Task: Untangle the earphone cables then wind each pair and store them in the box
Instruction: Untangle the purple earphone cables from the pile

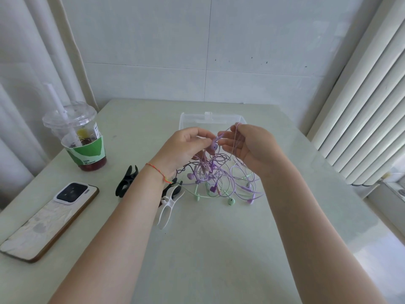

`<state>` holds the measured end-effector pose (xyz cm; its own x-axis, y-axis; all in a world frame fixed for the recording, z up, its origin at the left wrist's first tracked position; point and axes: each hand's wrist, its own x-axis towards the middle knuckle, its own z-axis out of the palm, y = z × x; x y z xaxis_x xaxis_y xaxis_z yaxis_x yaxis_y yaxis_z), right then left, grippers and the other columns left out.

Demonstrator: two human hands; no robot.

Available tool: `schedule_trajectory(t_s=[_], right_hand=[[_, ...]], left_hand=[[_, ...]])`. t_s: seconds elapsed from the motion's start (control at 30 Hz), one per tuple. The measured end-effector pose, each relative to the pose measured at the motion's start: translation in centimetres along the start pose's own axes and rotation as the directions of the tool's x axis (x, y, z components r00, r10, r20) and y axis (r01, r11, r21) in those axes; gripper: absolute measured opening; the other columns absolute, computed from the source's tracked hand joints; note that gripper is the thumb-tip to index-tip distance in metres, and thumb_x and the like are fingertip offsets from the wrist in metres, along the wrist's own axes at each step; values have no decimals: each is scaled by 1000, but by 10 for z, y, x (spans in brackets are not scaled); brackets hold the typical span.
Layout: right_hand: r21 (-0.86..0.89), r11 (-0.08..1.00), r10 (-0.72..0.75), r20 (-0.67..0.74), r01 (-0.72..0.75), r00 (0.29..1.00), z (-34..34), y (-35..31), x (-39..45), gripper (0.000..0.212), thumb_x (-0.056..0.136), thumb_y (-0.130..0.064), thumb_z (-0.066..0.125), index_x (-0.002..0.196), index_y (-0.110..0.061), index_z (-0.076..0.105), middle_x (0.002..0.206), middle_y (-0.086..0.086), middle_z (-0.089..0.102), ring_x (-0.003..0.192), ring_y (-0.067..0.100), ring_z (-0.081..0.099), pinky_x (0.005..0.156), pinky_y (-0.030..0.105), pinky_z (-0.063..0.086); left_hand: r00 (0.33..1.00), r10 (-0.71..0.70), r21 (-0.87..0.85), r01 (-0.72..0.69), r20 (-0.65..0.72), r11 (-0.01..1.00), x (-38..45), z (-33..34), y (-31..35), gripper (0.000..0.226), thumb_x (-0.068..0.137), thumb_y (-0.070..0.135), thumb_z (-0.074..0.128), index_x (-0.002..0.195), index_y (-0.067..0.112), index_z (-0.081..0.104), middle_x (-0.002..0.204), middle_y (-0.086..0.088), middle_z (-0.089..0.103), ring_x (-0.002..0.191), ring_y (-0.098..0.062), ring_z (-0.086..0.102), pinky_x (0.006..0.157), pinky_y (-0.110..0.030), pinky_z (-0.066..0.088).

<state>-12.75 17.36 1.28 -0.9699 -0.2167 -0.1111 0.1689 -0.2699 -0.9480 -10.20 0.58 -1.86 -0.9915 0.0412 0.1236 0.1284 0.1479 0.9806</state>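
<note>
A tangle of earphone cables (221, 178), purple, light purple and mint green, lies on the pale table (219, 249) and rises into my hands. My left hand (186, 148) pinches purple cable beside a purple earbud (214, 145). My right hand (249, 145) holds a loop of light purple cable that runs over its fingers. A mint earbud (230, 201) and a purple heart-shaped piece (213, 189) lie at the near edge of the tangle. The clear plastic box (197, 119) stands open behind my hands, partly hidden by them.
A black cable winder (127, 179) and a white one (167, 207) lie left of the tangle. A phone (50, 220) rests face down at the left edge. A lidded drink cup (81, 137) with a straw stands behind it. A radiator (361, 117) flanks the right.
</note>
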Motion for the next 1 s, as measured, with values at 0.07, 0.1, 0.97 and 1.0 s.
schedule_trajectory(t_s=[0.07, 0.1, 0.97, 1.0], right_hand=[[-2, 1000, -6, 3, 6, 1000, -1, 0, 1, 26, 102, -8, 35, 83, -4, 51, 78, 17, 68, 55, 20, 67, 52, 25, 55], [-2, 1000, -7, 3, 7, 1000, -1, 0, 1, 25, 102, -8, 35, 83, -4, 51, 78, 18, 68, 55, 21, 67, 52, 25, 55], [5, 999, 44, 23, -45, 999, -1, 4, 6, 24, 102, -10, 38, 82, -7, 51, 75, 13, 61, 48, 18, 58, 48, 25, 46], [-46, 999, 25, 14, -24, 1000, -2, 4, 6, 22, 101, -10, 39, 84, -6, 52, 79, 14, 60, 50, 20, 59, 49, 26, 47]], left_hand=[[1000, 8, 6, -8, 30, 1000, -1, 0, 0, 13, 87, 7, 68, 98, 13, 72, 87, -10, 71, 76, -22, 61, 74, -31, 53], [999, 19, 11, -19, 30, 1000, -2, 0, 0, 15, 84, 8, 72, 98, 14, 73, 88, -11, 71, 74, -22, 62, 74, -32, 54], [992, 47, -14, -49, -120, 999, 3, 2, -6, 15, 89, 6, 66, 98, 17, 69, 80, -4, 74, 71, -14, 66, 68, -21, 51], [988, 60, -8, -62, -143, 998, 3, 2, -6, 13, 91, 7, 65, 99, 17, 68, 79, -3, 74, 69, -14, 67, 68, -23, 51]])
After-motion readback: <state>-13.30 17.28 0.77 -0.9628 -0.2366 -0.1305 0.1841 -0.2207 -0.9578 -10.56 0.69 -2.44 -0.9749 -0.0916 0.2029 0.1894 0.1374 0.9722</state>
